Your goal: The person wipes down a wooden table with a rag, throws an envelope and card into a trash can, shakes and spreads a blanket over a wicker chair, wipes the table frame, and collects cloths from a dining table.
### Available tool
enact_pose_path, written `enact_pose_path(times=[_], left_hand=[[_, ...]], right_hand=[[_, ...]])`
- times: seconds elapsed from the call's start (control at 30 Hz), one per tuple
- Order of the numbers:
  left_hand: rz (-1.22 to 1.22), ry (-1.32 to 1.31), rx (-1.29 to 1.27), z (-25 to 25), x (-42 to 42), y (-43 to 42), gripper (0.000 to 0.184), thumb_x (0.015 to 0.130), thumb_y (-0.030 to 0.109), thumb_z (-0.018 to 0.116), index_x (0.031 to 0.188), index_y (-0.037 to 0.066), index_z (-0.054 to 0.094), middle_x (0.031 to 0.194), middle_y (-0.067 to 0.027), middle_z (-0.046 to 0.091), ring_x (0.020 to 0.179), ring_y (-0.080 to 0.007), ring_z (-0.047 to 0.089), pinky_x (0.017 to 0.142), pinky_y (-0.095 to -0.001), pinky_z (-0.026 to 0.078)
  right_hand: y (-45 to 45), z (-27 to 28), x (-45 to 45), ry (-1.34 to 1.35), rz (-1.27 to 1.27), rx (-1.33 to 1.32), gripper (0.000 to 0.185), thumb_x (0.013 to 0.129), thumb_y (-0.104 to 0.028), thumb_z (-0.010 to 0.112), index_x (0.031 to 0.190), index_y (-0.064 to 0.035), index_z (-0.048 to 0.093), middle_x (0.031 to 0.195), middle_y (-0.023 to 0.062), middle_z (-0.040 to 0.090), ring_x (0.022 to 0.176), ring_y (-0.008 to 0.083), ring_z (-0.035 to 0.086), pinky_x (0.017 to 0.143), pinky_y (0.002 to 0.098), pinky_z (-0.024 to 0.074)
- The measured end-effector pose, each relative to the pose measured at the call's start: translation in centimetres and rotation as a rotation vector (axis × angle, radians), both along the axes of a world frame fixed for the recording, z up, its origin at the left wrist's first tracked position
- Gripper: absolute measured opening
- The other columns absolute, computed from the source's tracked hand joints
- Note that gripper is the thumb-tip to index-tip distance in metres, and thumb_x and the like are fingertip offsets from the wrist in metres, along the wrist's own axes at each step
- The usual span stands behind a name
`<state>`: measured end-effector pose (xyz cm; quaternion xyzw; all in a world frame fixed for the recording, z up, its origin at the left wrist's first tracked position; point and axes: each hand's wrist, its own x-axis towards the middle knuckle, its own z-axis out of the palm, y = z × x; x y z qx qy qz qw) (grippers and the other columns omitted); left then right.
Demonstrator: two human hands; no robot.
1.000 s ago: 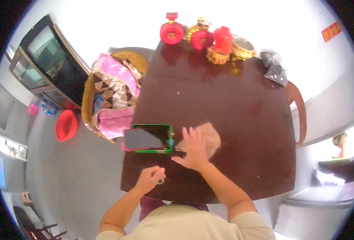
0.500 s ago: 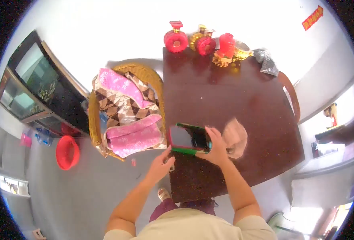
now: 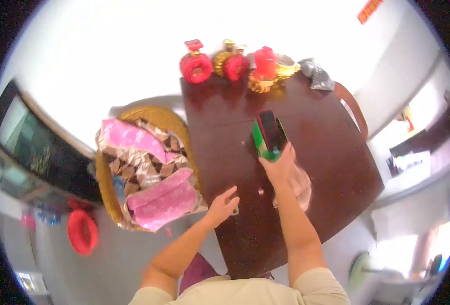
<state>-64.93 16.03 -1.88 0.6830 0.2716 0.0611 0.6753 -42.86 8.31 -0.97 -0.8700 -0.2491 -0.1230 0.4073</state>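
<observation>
"Gripping what, the right hand [image 3: 280,163]?"
"The near end of a green box [image 3: 258,139], thumb on one side, fingers on the other. A dark slab [image 3: 271,129] shows inside."
"Where is the box?"
"Over the middle of the brown table [image 3: 332,152], just beyond a tan cloth [image 3: 302,189]. Whether it touches the wood, I cannot tell."
"And the left hand [image 3: 220,209]?"
"Near the table's left edge, half open, index finger extended. Something small and pale [image 3: 235,210] shows by its fingers; I cannot tell whether it is held."
"Further left?"
"A wicker chair [image 3: 104,189]."
</observation>
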Motion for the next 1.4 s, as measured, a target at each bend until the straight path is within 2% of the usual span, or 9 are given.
enact_pose_path(times=[0.13,0.23,0.3,0.5,0.53,0.7,0.97,1.23,1.4], left_hand=[[-0.127,-0.02,-0.133,1.7,2.1,3.7,0.054,0.085,0.022,0.056,0.132,0.002,0.038,0.074,-0.0015,0.054,0.068,-0.0068,0.047,0.061,-0.0234,0.041],[-0.21,-0.041,-0.06,0.0,3.6,6.3,0.056,0.085,0.022,0.057,0.132,0.001,0.036,0.078,-0.0038,0.057,0.068,-0.0067,0.048,0.062,-0.0229,0.041],[-0.254,-0.076,0.037,-0.3,5.0,7.4,0.057,0.084,0.022,0.057,0.133,0.0,0.035,0.081,-0.0057,0.059,0.069,-0.0074,0.05,0.064,-0.023,0.042],[-0.325,-0.013,0.336,0.0,11.9,5.7,0.078,0.082,0.035,0.054,0.137,-0.004,0.016,0.094,-0.0233,0.061,0.088,-0.0335,0.06,0.079,-0.0401,0.044],[-0.296,0.013,0.373,0.2,13.0,5.1,0.08,0.081,0.036,0.054,0.137,-0.004,0.013,0.093,-0.0237,0.061,0.089,-0.035,0.06,0.08,-0.0413,0.044],[-0.22,0.073,0.506,0.7,17.2,4.9,0.08,0.081,0.038,0.051,0.139,0.002,0.01,0.077,-0.0186,0.063,0.083,-0.0355,0.061,0.079,-0.0411,0.045],[-0.441,0.166,0.515,0.4,25.3,11.2,0.07,0.084,0.039,0.048,0.141,0.014,0.016,0.111,-0.0257,0.055,0.103,-0.0405,0.052,0.088,-0.0455,0.041],[-0.137,-0.163,0.359,2.0,25.1,26.1,0.041,0.083,0.034,0.056,0.105,-0.001,0.06,0.084,-0.016,0.065,0.07,-0.0245,0.063,0.07,-0.0324,0.047],[0.083,-0.162,0.569,0.4,24.0,39.3,0.036,0.085,0.032,0.055,0.069,-0.001,0.058,0.057,-0.0107,0.055,0.055,-0.0171,0.053,0.056,-0.0316,0.041]], right_hand=[[-1.6,7.4,-4.8,0.129,-0.116,-0.374,0.096,0.066,-0.037,0.073,0.137,-0.001,0.018,0.139,0.025,0.02,0.126,0.0427,0.022,0.102,0.0484,0.0254],[-5.6,5.3,-4.9,-0.106,-0.449,-0.572,0.087,0.072,-0.042,0.066,0.136,-0.0019,0.023,0.138,0.0207,0.027,0.126,0.0384,0.027,0.101,0.0438,0.0277],[-8.1,2.9,-4.7,0.22,-0.51,-0.608,0.079,0.075,-0.043,0.061,0.134,-0.0018,0.027,0.133,0.0195,0.032,0.123,0.0354,0.031,0.1,0.0408,0.0293],[-7.9,-4.3,-5.5,0.232,-0.284,-0.82,0.07,0.084,-0.046,0.046,0.133,0.0004,0.029,0.134,0.02,0.034,0.125,0.0338,0.031,0.104,0.0408,0.0243],[-6.1,0.7,-8.6,0.207,-0.325,-0.515,0.069,0.085,-0.044,0.044,0.134,0.0016,0.028,0.138,0.02,0.029,0.129,0.0342,0.025,0.107,0.0412,0.0208],[-4.6,0.1,-9.6,-0.002,-0.285,-0.473,0.065,0.083,-0.033,0.048,0.129,0.0093,0.031,0.138,0.0239,0.025,0.129,0.038,0.023,0.108,0.0422,0.018],[1.9,-0.4,-10.4,0.03,-0.108,-0.526,0.064,0.078,-0.029,0.049,0.121,0.0166,0.035,0.132,0.0315,0.027,0.125,0.0437,0.027,0.106,0.0473,0.0197],[16.5,-0.8,-3.2,-0.019,-0.085,-0.507,0.065,0.079,-0.033,0.052,0.124,0.0122,0.036,0.132,0.0312,0.029,0.123,0.0442,0.03,0.104,0.0451,0.0229],[27.0,-2.2,5.3,-0.082,-0.057,-0.475,0.065,0.08,-0.033,0.052,0.124,0.0119,0.036,0.132,0.0303,0.03,0.124,0.042,0.029,0.104,0.0439,0.0237]])
